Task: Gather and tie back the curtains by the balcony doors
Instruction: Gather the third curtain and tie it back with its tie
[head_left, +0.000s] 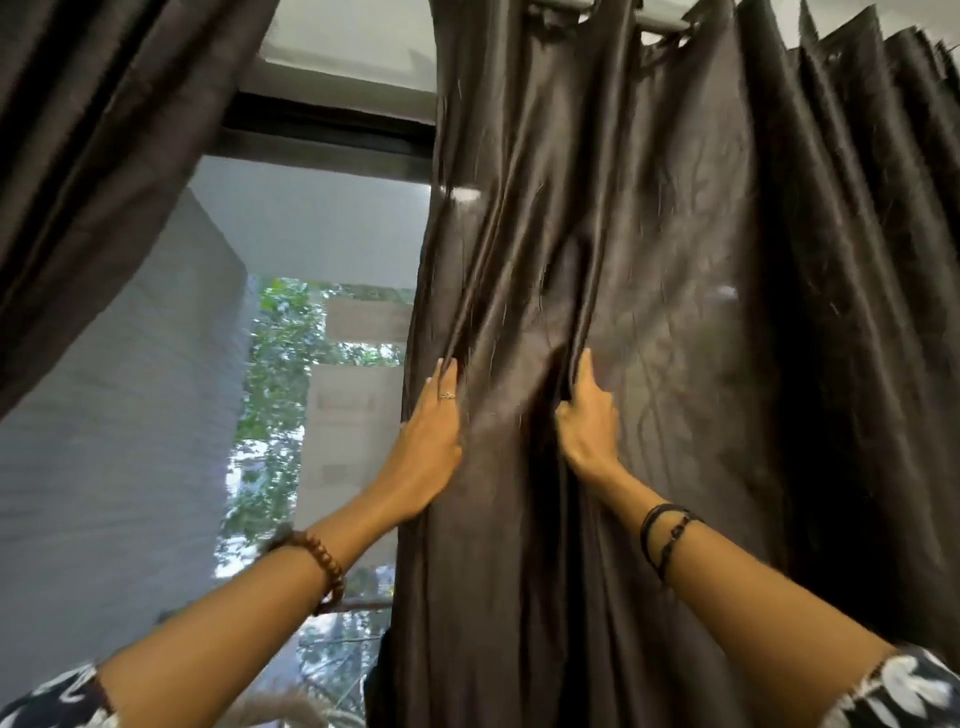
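Note:
A dark brown satin curtain (675, 260) hangs from a grey rod (660, 18) and fills the right half of the view. My left hand (434, 431) grips its left edge, fingers curled into a fold. My right hand (587, 421) clutches another fold a little further right, at the same height. The fabric between my hands is bunched into pleats. A second dark curtain (104, 156) hangs at the upper left, drawn aside.
Between the curtains the glass balcony door (322, 234) shows under a dark frame (327, 122). Outside are a grey wall (119, 441), green foliage (280, 364) and pale buildings. The picture is slightly blurred.

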